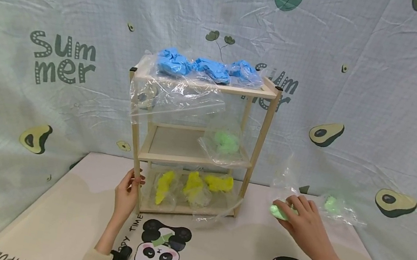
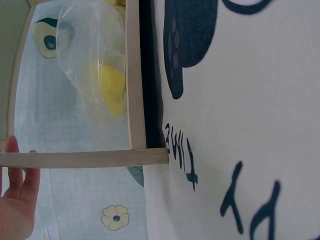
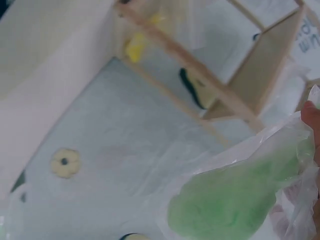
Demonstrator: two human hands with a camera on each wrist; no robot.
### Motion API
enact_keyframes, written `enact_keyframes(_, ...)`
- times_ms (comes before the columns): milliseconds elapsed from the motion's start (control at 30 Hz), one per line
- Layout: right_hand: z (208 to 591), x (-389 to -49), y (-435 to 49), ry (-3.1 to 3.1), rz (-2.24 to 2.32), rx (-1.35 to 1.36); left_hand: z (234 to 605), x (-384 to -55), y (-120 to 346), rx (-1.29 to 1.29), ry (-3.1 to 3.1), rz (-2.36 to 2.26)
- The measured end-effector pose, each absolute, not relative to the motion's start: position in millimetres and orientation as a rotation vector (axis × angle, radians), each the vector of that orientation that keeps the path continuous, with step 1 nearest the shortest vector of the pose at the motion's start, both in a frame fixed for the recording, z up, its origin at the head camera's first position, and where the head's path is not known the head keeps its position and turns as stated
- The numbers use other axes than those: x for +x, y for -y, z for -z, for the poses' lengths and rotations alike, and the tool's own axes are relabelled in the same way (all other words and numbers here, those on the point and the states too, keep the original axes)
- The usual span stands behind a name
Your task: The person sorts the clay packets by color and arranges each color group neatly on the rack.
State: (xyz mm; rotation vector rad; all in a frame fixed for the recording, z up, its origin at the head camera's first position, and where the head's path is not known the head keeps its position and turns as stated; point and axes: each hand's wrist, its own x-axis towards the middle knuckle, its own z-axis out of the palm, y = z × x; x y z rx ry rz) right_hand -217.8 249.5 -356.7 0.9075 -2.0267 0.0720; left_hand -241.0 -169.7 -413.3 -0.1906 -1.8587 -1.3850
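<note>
My left hand (image 1: 125,196) grips the front left post (image 2: 90,159) of a wooden shelf rack (image 1: 193,163), low down, with fingers passing behind it. Right of the rack, my right hand (image 1: 305,227) holds a clear plastic bag of something soft and green (image 3: 225,200), raised off the table in the right wrist view. Another green bag (image 1: 227,142) lies on the middle shelf's right side. A further green bag (image 1: 332,204) lies beyond my right hand. Yellow bundles in clear bags (image 1: 193,186) stand on the bottom shelf.
Blue bundles in clear bags (image 1: 209,69) lie on the top shelf; loose plastic (image 1: 181,96) hangs over its front left edge. The rack stands at the back of a table with a printed panda cover (image 1: 229,259). A patterned curtain (image 1: 87,130) hangs close behind.
</note>
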Motion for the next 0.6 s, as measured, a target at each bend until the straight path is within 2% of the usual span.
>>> enact_keyframes(300, 325.0, -200.3, -212.3, 1.942, -0.080, 0.978, 413.1, -240.5, 170.0, -0.182, 1.867, 1.389)
enact_keyframes(600, 292.9, -200.4, -175.3, 1.920, -0.055, 1.026, 411.8, -239.9, 169.4, -0.186, 1.861, 1.380)
